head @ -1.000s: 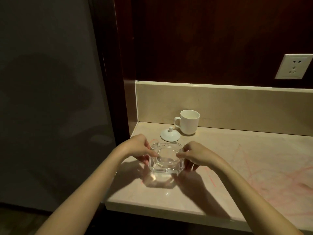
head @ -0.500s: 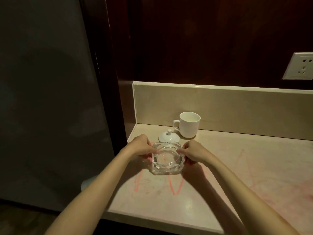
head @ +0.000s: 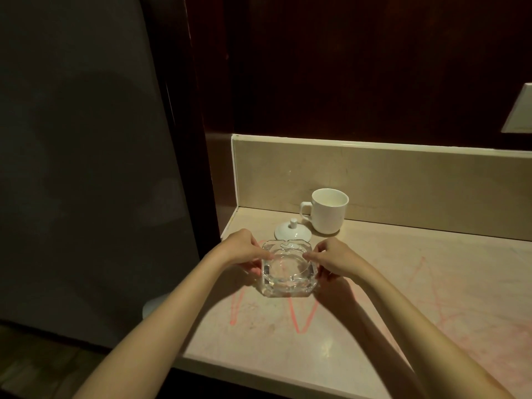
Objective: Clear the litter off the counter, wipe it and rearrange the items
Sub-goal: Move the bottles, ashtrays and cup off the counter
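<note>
A clear square glass ashtray (head: 288, 273) is held over the left part of the beige counter (head: 403, 298). My left hand (head: 240, 250) grips its left side and my right hand (head: 335, 259) grips its right side, thumbs over the rim. Whether the ashtray touches the counter I cannot tell. Just behind it lies a white cup lid (head: 293, 231) with a knob. A white mug (head: 328, 210) stands upright by the backsplash. Red scribble marks (head: 302, 318) cross the counter under and to the right of the ashtray.
A beige backsplash (head: 403, 180) runs along the back, with dark wood panelling above. A white wall socket (head: 521, 110) sits at the right edge. A dark post and grey wall close off the left. The counter's front edge (head: 273, 372) is near my forearms.
Both hands carried the ashtray a little back toward the lid and mug. The red zigzag marks that it covered now show in front of it.
</note>
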### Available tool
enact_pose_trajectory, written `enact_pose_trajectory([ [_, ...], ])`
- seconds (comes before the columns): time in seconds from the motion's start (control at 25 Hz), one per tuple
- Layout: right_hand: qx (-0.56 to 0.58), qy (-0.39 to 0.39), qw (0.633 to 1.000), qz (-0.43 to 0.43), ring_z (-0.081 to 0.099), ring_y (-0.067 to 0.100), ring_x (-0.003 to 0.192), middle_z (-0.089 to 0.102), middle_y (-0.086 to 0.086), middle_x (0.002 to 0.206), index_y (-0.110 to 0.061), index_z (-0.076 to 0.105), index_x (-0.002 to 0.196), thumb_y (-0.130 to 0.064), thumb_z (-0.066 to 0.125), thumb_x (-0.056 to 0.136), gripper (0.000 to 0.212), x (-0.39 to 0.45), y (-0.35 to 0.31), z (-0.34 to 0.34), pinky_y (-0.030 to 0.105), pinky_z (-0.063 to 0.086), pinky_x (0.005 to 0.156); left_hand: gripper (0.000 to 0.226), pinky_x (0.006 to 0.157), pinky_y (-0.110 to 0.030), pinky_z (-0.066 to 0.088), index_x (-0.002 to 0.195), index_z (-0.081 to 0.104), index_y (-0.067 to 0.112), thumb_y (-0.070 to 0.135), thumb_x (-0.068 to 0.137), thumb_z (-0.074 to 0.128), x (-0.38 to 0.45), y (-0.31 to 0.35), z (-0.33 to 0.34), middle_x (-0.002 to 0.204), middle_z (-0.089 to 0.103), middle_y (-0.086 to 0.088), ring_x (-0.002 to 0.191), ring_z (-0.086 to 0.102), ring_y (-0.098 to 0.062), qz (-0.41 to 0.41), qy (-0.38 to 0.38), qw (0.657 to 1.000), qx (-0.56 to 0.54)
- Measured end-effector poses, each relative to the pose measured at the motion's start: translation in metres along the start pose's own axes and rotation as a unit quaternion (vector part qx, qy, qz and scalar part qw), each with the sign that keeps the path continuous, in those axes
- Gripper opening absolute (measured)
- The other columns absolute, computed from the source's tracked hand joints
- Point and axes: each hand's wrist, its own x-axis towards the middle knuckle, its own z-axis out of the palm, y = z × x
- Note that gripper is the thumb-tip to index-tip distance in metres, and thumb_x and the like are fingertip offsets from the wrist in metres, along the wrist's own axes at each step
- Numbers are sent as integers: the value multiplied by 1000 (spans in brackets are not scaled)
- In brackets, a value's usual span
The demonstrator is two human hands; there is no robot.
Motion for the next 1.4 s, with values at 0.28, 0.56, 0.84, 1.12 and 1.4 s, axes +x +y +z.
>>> enact_pose_trajectory([
  [0.28, 18, 19, 999, -19, 55, 11, 33, 54, 0, 37, -7, 51, 65, -10, 60, 88, 25, -7, -3, 3, 18, 40, 34, 37, 50, -23, 52, 88, 68, -14, 20, 78, 79, -4, -5, 1, 63, 62, -15, 44, 57, -14, 23, 18, 1000, 5],
  [0.56, 31, 55, 998, -20, 53, 10, 32, 53, 3, 41, -8, 51, 64, -12, 61, 89, 26, -20, -9, 10, 18, 40, 34, 28, 46, -19, 51, 87, 69, -9, 17, 81, 76, -18, -3, -7, 59, 62, -9, 40, 58, -9, 37, -1, 999, -15],
  [0.84, -25, 71, 997, 15, 54, 17, 41, 56, 10, 49, -5, 57, 60, -15, 61, 88, 30, -13, -10, 8, 17, 42, 36, 43, 76, -43, 57, 94, 67, -15, 21, 76, 80, -1, -8, -3, 65, 64, -17, 56, 60, -26, 26, -3, 999, -22],
  [1.12, -36, 57, 997, 37, 61, 20, 51, 60, 10, 58, -7, 55, 63, -37, 65, 85, 38, -2, 7, 7, 30, 48, 51, 56, 59, -31, 58, 101, 61, -14, 34, 77, 78, -8, -12, -3, 81, 69, -21, 56, 63, -23, -37, -34, 998, -44],
  [1.4, -17, 26, 999, 33, 42, 12, 51, 48, 1, 58, -8, 57, 71, -38, 59, 89, 35, 1, 13, 15, 21, 32, 48, 55, 47, -24, 55, 112, 59, -13, 30, 82, 75, -7, -14, 3, 86, 64, -18, 47, 61, -14, -37, -37, 995, -91],
])
